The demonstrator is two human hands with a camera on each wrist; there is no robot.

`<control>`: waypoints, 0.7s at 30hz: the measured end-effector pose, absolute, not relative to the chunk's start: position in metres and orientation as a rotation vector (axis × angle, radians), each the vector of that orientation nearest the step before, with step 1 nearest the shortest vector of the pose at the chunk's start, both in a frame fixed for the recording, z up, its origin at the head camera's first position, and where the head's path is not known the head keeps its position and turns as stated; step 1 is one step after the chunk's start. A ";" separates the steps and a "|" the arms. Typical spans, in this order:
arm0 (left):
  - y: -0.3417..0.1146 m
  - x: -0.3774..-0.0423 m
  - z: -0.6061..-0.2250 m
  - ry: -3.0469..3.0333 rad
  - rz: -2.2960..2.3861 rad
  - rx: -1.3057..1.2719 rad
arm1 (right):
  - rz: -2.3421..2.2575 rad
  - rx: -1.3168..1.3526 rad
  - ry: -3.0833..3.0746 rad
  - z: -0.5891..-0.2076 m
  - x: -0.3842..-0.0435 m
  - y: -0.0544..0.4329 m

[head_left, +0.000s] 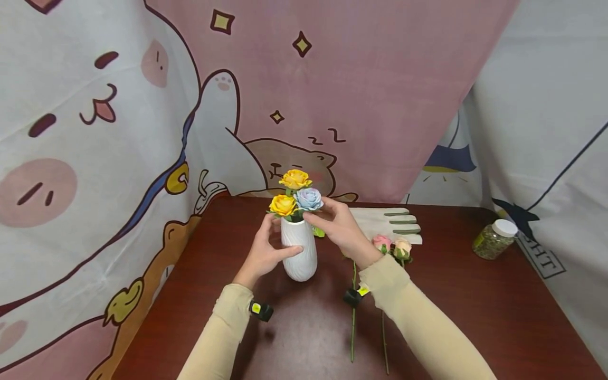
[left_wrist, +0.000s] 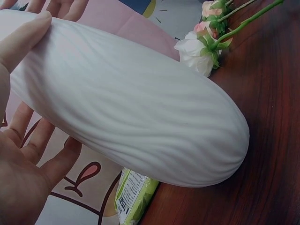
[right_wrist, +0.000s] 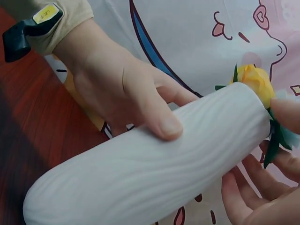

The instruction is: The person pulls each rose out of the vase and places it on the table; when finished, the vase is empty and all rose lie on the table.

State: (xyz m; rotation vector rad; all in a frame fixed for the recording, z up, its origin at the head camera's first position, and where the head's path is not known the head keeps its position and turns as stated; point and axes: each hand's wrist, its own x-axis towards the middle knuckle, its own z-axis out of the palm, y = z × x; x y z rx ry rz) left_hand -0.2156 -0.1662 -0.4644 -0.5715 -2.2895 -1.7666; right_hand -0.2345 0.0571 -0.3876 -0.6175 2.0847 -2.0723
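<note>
A white ribbed vase (head_left: 300, 261) stands on the table, with yellow roses (head_left: 283, 205) and a pale blue rose (head_left: 309, 199) at its mouth. My left hand (head_left: 267, 250) grips the vase from the left. Its thumb lies across the front and its fingers reach behind. My right hand (head_left: 344, 229) is at the vase's mouth, thumb and forefinger pinching the blue rose near its base. The stem inside the vase is hidden. In the right wrist view, a yellow rose (right_wrist: 255, 83) shows beside the right fingertips.
Right of the vase lie a pink rose (head_left: 381, 242), a peach rose (head_left: 402, 248) and a white rose (left_wrist: 194, 54). A glove (head_left: 380, 220) lies behind them. A green packet (left_wrist: 133, 194) is near the vase. A lidded jar (head_left: 494, 240) stands far right.
</note>
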 end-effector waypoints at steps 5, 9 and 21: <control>-0.167 -0.215 -0.465 -2.299 -1.771 -0.552 | -2.086 -0.589 2.122 -0.388 -0.234 0.051; -0.166 -0.216 -0.465 -2.293 -1.791 -0.542 | -2.130 -0.536 2.122 -0.387 -0.234 0.047; -0.160 -0.210 -0.454 -2.310 -1.792 -0.522 | -2.155 -0.454 2.147 -0.382 -0.231 0.044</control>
